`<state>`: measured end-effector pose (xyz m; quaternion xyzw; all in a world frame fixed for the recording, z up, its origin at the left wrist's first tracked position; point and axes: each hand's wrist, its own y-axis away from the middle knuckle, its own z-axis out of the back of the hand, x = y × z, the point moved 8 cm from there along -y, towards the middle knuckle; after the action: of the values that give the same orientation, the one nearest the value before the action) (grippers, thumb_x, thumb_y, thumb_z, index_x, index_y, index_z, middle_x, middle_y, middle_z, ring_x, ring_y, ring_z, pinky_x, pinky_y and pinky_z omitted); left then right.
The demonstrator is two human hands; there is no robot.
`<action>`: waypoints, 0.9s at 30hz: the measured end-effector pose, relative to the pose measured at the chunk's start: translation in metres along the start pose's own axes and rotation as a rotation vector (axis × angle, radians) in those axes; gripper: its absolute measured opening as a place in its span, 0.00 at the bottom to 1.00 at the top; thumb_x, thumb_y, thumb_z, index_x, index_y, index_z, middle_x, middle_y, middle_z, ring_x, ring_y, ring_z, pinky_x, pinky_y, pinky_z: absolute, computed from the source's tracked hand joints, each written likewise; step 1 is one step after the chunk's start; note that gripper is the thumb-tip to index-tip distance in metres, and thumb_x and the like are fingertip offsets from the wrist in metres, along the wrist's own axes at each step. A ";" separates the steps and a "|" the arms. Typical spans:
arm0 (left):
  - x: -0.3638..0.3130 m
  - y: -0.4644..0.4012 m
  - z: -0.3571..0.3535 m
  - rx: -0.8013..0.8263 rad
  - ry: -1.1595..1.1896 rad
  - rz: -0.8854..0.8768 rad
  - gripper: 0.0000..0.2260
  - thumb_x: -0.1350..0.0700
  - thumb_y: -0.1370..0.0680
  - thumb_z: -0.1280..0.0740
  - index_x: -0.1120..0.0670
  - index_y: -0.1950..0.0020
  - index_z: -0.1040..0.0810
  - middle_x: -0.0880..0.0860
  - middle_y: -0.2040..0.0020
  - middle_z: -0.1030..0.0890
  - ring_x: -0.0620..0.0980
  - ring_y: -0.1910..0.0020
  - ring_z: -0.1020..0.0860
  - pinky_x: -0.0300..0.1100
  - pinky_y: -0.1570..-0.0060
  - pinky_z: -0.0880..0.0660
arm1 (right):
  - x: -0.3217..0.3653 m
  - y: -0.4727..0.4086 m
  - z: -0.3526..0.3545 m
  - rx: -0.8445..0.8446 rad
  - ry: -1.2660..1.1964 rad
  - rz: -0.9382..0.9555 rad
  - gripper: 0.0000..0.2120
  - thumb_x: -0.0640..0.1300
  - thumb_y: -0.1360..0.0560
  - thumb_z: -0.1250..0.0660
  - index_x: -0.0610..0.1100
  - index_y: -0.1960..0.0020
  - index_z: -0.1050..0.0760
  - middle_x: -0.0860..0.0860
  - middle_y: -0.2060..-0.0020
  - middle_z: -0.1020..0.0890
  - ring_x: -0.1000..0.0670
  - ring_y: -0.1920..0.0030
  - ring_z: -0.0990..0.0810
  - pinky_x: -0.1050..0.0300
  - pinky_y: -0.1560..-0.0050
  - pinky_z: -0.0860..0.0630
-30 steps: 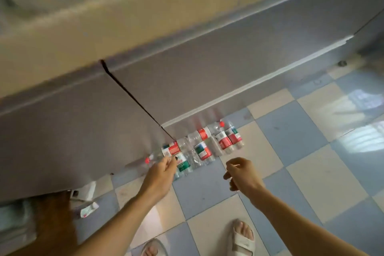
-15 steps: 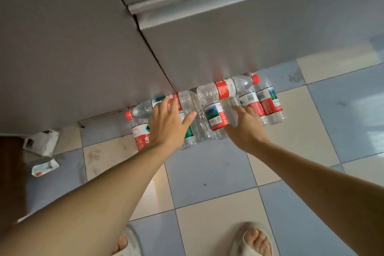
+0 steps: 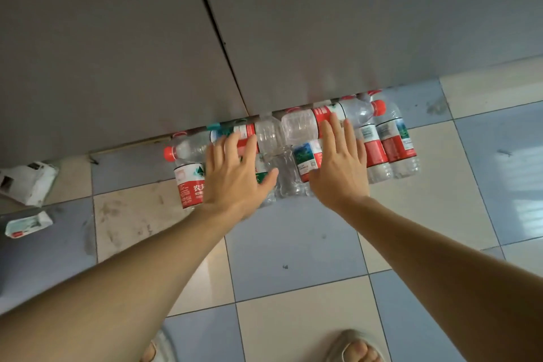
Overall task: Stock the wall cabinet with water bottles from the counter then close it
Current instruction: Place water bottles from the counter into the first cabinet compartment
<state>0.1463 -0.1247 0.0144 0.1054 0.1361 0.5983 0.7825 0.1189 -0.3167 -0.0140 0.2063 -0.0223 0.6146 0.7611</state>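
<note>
Left hand (image 3: 235,176), right hand (image 3: 340,167) flat over floor bottles (image 3: 379,144).

Clear plastic, matt panels, glazed tile.

The water bottles (image 3: 289,153) are thin clear plastic, ribbed and glinting, with glossy printed labels and smooth red plastic caps (image 3: 169,153). Behind them the grey cabinet doors (image 3: 338,23) look smooth and matt, with only a faint sheen. The floor tiles (image 3: 293,250) are glazed and glossy, catching window light at the right, though scuffed and smudged in places. Crumpled paper packets (image 3: 28,182) lie at the left.
</note>
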 end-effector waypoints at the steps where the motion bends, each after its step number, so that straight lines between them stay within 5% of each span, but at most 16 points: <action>1: -0.004 0.011 0.000 -0.001 -0.008 -0.017 0.35 0.32 0.22 0.50 0.52 0.21 0.41 0.57 0.25 0.38 0.61 0.27 0.39 0.59 0.26 0.40 | 0.000 0.015 -0.002 0.008 -0.027 -0.004 0.43 0.46 0.21 0.36 0.47 0.17 0.61 0.49 0.17 0.58 0.44 0.18 0.63 0.40 0.20 0.61; 5: -0.006 0.057 -0.010 0.029 0.042 0.005 0.34 0.34 0.22 0.50 0.54 0.23 0.34 0.58 0.28 0.33 0.60 0.32 0.34 0.57 0.30 0.35 | -0.017 0.083 -0.014 0.109 -0.078 -0.044 0.47 0.37 0.29 0.35 0.46 0.18 0.57 0.46 0.17 0.56 0.43 0.18 0.59 0.39 0.20 0.53; 10: 0.012 0.083 -0.016 -0.040 0.216 0.238 0.25 0.40 0.24 0.32 0.56 0.35 0.25 0.60 0.36 0.26 0.62 0.38 0.28 0.56 0.40 0.30 | -0.062 0.118 -0.015 0.220 -0.470 -0.347 0.42 0.39 0.25 0.31 0.47 0.18 0.51 0.42 0.23 0.37 0.40 0.28 0.33 0.44 0.29 0.33; 12: 0.029 0.088 -0.029 0.030 0.494 0.572 0.27 0.37 0.23 0.33 0.57 0.37 0.27 0.61 0.40 0.22 0.63 0.43 0.24 0.54 0.44 0.27 | -0.075 0.117 -0.023 0.301 -0.896 -0.641 0.39 0.45 0.21 0.30 0.46 0.19 0.49 0.40 0.28 0.29 0.41 0.36 0.25 0.45 0.36 0.25; 14: 0.038 0.103 -0.055 0.126 1.050 1.090 0.32 0.32 0.24 0.35 0.56 0.33 0.29 0.61 0.41 0.21 0.61 0.48 0.19 0.55 0.47 0.20 | -0.073 0.108 -0.032 0.311 -1.325 -0.875 0.36 0.53 0.22 0.29 0.44 0.22 0.42 0.39 0.33 0.25 0.40 0.39 0.21 0.42 0.37 0.23; 16: 0.025 0.104 -0.077 0.169 1.541 1.377 0.31 0.30 0.26 0.33 0.54 0.35 0.27 0.59 0.43 0.21 0.58 0.47 0.19 0.55 0.52 0.18 | -0.069 0.093 -0.037 0.276 -1.518 -0.963 0.32 0.57 0.24 0.28 0.45 0.27 0.33 0.41 0.38 0.20 0.40 0.41 0.18 0.38 0.36 0.22; 22: 0.019 0.072 -0.096 0.105 1.921 1.399 0.23 0.44 0.23 0.28 0.56 0.35 0.27 0.58 0.46 0.17 0.56 0.52 0.17 0.58 0.53 0.19 | -0.083 0.097 -0.068 0.116 -1.368 -1.146 0.25 0.46 0.27 0.22 0.43 0.35 0.29 0.43 0.44 0.18 0.42 0.46 0.16 0.42 0.51 0.16; 27: 0.029 0.080 -0.091 0.062 1.807 1.240 0.19 0.51 0.24 0.25 0.54 0.38 0.26 0.58 0.48 0.16 0.55 0.51 0.16 0.58 0.53 0.17 | -0.084 0.104 -0.063 0.048 -1.412 -1.023 0.18 0.45 0.29 0.22 0.47 0.44 0.26 0.45 0.48 0.16 0.46 0.50 0.15 0.53 0.66 0.17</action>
<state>0.0496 -0.0758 -0.0476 -0.3022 0.5979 0.7410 -0.0456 -0.0134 -0.3563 -0.0664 0.5396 -0.3805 -0.0737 0.7474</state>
